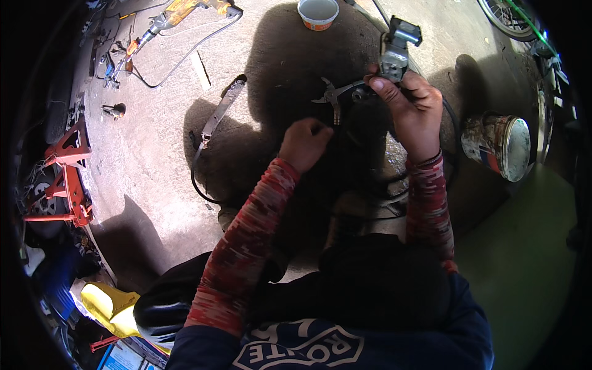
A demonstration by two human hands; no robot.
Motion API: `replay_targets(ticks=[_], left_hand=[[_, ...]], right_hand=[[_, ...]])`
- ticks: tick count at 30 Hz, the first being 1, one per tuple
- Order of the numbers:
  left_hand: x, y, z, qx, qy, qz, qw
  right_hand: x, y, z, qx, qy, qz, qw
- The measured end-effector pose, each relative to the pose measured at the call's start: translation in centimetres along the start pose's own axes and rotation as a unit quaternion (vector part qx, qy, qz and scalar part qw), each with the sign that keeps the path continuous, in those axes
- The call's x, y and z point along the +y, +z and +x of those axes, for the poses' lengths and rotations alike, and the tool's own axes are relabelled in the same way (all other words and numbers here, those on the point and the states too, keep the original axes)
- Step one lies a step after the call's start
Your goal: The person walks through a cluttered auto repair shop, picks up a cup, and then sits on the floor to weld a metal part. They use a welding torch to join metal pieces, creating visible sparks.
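Note:
My right hand (413,111) is closed around a grey, blocky metal part (393,61) with small holes and a hinged-looking dark top, held up off the floor. My left hand (304,145) is lower and to the left, with its fingers curled in toward the thumb. Whether a small thing sits in that pinch is hidden. Just beyond its fingertips lie pliers (331,92) with their jaws spread to the left. A short brass-coloured piece (337,115) shows beside the pliers, partly in shadow. Dark shade hides much of the floor between my arms.
A white tub (318,12) stands at the far middle. The stained bucket (510,148) lies tilted at right. At left are a yellow drill (179,15) with its cord, a metal strip (222,114) joined to a black hose, and red stands (71,179). A wheel (509,18) shows far right.

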State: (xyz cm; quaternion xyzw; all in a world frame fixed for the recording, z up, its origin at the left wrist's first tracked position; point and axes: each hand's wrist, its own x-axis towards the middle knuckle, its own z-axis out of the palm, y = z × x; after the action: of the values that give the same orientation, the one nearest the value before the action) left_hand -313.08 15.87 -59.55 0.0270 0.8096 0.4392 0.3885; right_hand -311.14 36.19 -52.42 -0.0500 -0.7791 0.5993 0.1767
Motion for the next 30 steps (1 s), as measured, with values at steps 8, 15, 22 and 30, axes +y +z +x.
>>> replay_targets(ticks=[8, 15, 22, 30], left_hand=[[-5.2, 10.3, 0.9, -0.043, -0.086, 0.214, 0.972], [-1.0, 8.4, -0.4, -0.222, 0.083, 0.234, 0.943], [-6.0, -10.1, 1.8, 0.445, 0.047, 0.338, 0.828], [-16.4, -18.8, 4.1, 0.06, -0.208, 0.105, 0.971]], right_hand=[[0.2, -2.1, -0.1, 0.101, 0.028, -0.008, 0.995], [1.3, -0.4, 0.3, 0.028, 0.074, 0.079, 0.994], [1.4, -0.4, 0.5, -0.051, 0.095, 0.091, 0.99], [-0.8, -0.7, 0.3, -0.072, 0.118, 0.182, 0.974]])
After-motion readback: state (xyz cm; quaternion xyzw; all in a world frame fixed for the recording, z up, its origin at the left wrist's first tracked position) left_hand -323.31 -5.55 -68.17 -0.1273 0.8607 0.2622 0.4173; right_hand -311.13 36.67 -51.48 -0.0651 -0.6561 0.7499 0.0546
